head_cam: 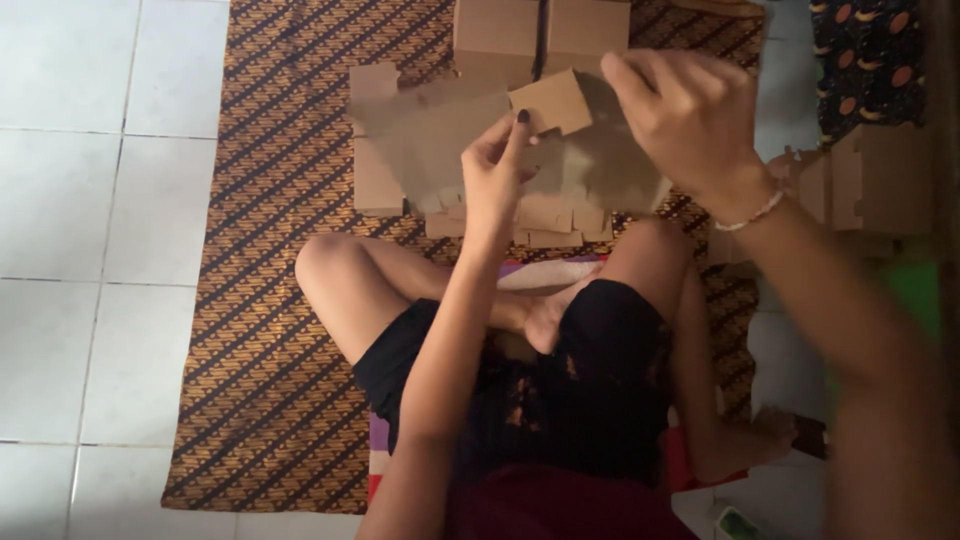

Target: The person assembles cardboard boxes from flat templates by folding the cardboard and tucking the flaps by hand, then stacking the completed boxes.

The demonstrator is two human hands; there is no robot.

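Note:
I sit cross-legged on a brown patterned mat (270, 330). Both hands hold up a flat brown cardboard box blank (440, 135) with cut flaps in front of me. My left hand (495, 175) pinches a small flap (552, 100) near the middle of the sheet, thumb and fingers closed on it. My right hand (690, 115) grips the sheet's upper right part from above; a thin bead bracelet circles that wrist. The sheet is blurred by motion.
Flat cardboard pieces (375, 185) lie on the mat below the held sheet. A folded cardboard box (540, 35) stands at the mat's far edge. More assembled boxes (870, 180) are stacked at the right. White tiled floor (90, 250) lies to the left.

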